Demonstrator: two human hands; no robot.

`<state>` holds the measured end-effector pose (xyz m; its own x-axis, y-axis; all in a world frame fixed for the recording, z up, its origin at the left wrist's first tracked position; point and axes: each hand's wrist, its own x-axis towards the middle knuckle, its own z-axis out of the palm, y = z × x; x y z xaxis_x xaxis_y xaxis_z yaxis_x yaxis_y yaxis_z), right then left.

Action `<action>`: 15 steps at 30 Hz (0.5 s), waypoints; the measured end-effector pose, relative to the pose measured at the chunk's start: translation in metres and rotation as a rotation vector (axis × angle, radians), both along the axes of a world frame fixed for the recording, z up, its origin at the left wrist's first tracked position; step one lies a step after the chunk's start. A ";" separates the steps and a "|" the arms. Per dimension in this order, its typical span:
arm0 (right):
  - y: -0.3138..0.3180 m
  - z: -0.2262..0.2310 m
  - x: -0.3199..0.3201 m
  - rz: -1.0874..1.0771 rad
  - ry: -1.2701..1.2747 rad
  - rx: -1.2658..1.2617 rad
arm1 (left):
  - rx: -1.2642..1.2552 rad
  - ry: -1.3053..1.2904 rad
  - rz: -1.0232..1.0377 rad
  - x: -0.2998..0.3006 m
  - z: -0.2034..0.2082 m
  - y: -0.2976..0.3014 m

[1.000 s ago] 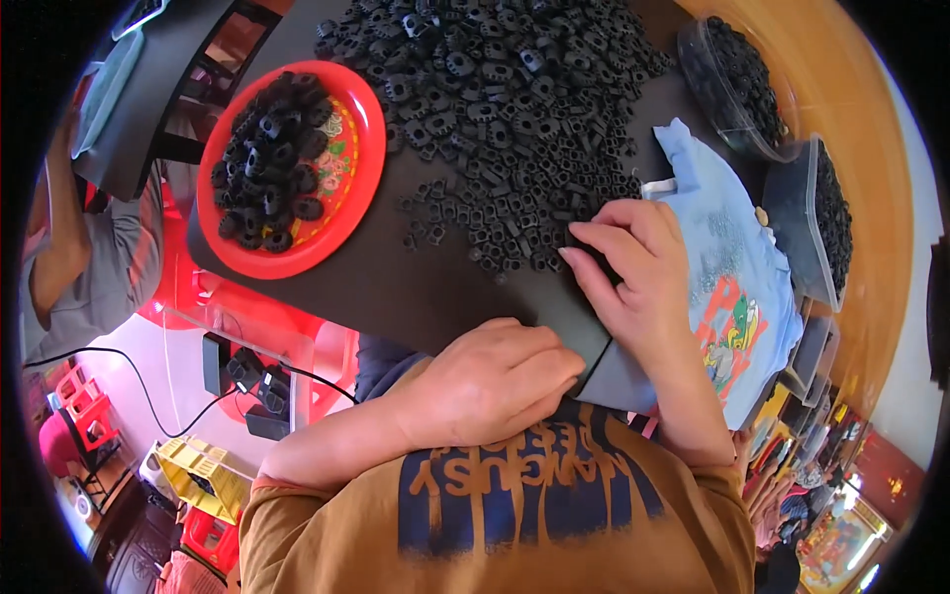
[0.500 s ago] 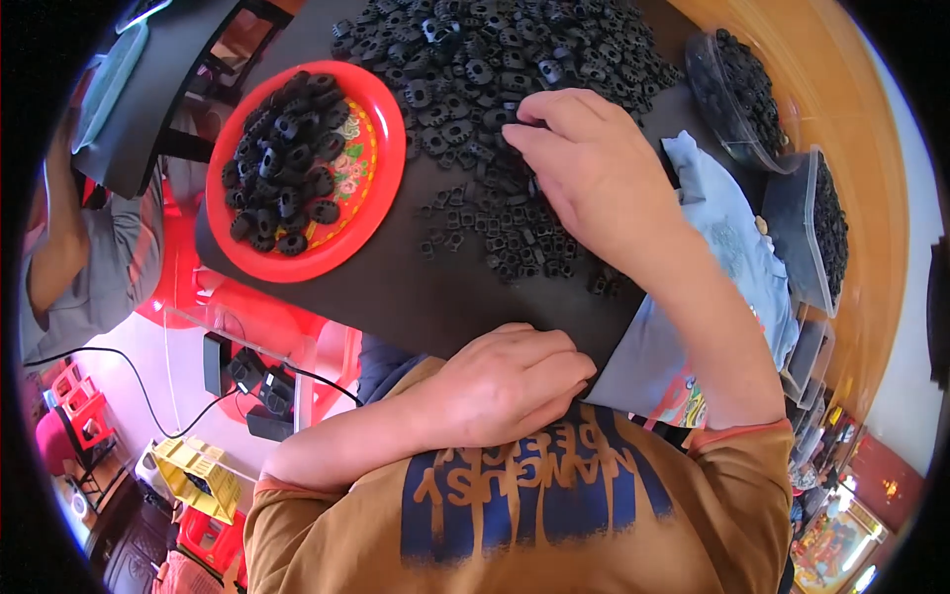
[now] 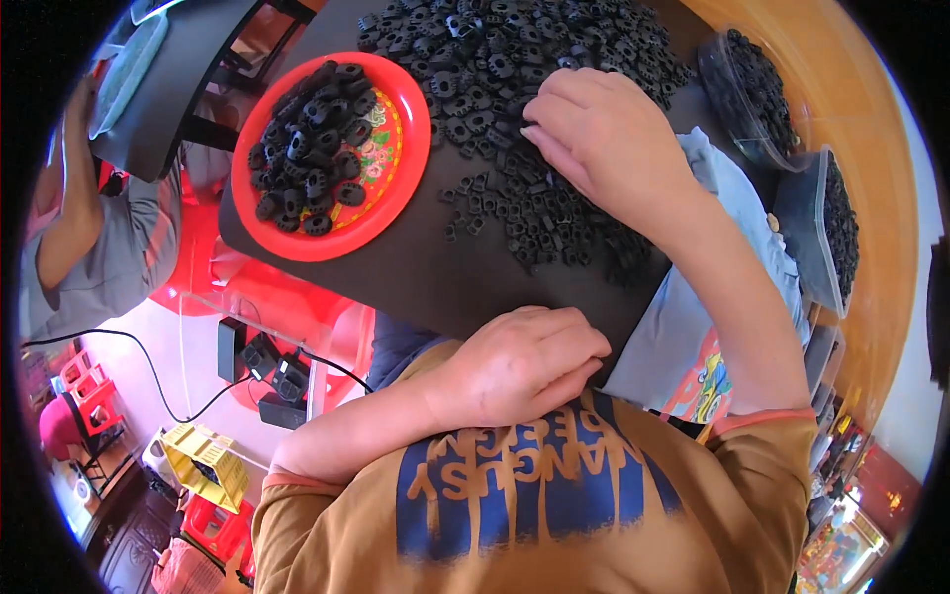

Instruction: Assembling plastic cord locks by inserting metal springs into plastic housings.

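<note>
My right hand (image 3: pixel 612 144) is over the black plastic parts at the middle of the dark table, palm down. Its fingers are curled toward the thumb, and whatever lies under them is hidden. Just beyond it spreads a large pile of ribbed, rounded black plastic pieces (image 3: pixel 495 59). On its near side lies a heap of smaller black plastic pieces (image 3: pixel 544 223). My left hand (image 3: pixel 529 361) rests by the table's near edge, close to my chest. Its fingers are bent inward, so I cannot see what they hold, if anything.
A red plate (image 3: pixel 341 243) heaped with black pieces stands left. Clear tubs (image 3: pixel 826 233) of black parts line the right side, by a light blue cloth (image 3: pixel 732 267). Beyond the table's left edge are red stools, a yellow crate (image 3: pixel 220 465) and another person's arm (image 3: pixel 74 218).
The view has shifted slightly, so the table and plate sit a little further right and higher. My right hand's fingers look more curled over the parts. My left hand stays near the table edge.
</note>
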<state>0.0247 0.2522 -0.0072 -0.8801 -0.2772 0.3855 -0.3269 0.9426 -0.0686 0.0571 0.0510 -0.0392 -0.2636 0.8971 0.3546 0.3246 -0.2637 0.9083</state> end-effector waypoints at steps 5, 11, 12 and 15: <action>-0.014 0.028 0.043 -0.199 -0.082 -0.657 | -0.136 -0.243 0.042 -0.007 0.013 -0.006; -0.030 0.041 0.122 -0.270 -0.287 -1.632 | -0.204 -0.719 0.107 -0.011 0.050 -0.012; -0.032 0.039 0.133 -0.276 -0.268 -1.690 | -0.163 -0.708 0.121 -0.009 0.052 -0.009; -0.027 0.032 0.156 -0.246 -0.198 -1.650 | 0.002 -0.640 0.114 -0.003 0.057 0.008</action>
